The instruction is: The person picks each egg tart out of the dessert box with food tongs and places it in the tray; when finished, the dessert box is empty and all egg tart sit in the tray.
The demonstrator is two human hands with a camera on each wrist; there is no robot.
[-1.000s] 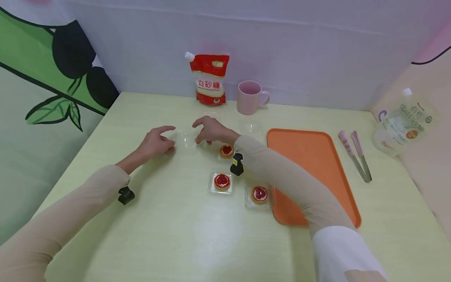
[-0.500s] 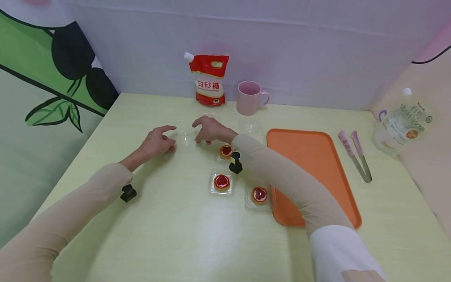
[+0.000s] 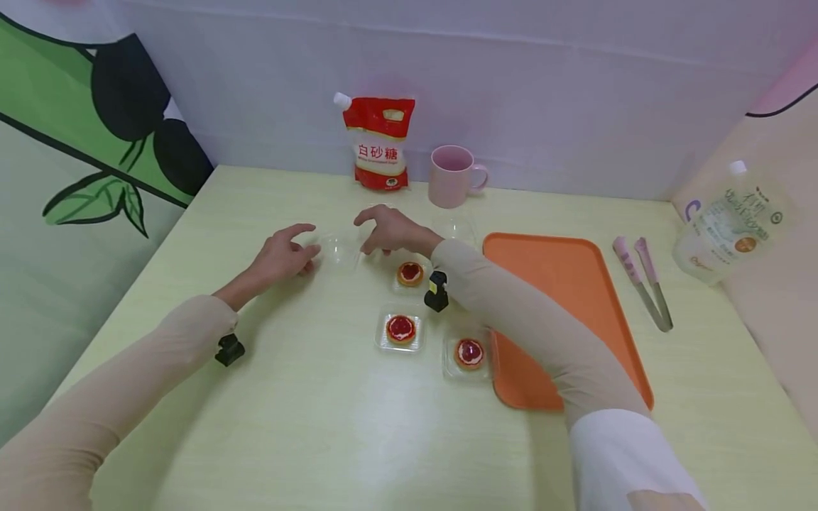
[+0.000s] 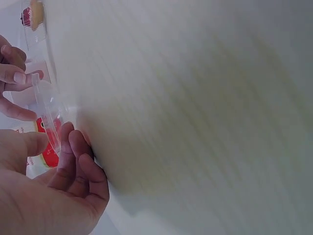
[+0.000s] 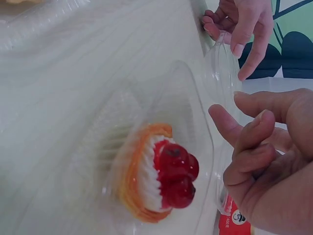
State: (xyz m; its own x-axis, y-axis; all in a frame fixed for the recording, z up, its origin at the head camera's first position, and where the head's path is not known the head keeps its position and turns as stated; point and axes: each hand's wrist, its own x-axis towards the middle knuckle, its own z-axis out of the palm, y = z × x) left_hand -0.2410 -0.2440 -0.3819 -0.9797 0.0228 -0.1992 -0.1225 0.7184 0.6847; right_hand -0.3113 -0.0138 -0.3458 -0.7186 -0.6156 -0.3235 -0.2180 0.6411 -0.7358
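A clear plastic box lid is between my two hands, above the table. My left hand has thumb and fingertips at its left edge; in the left wrist view the lid runs between them. My right hand is at the opposite edge, thumb and index finger against it, the other fingers curled. The exact contact there is hard to see through the clear plastic. Just below my right hand sits a red-topped tart in a clear tray, seen close in the right wrist view as a fruit-and-cream tart.
Two more boxed tarts, one in the middle and one at the orange tray, lie nearer. Another clear lid lies behind. A sugar bag, pink mug, tongs and a clear pouch stand around.
My right hand has shifted slightly right and away from me, and the lid shows a little wider between my hands. My left hand has hardly moved.
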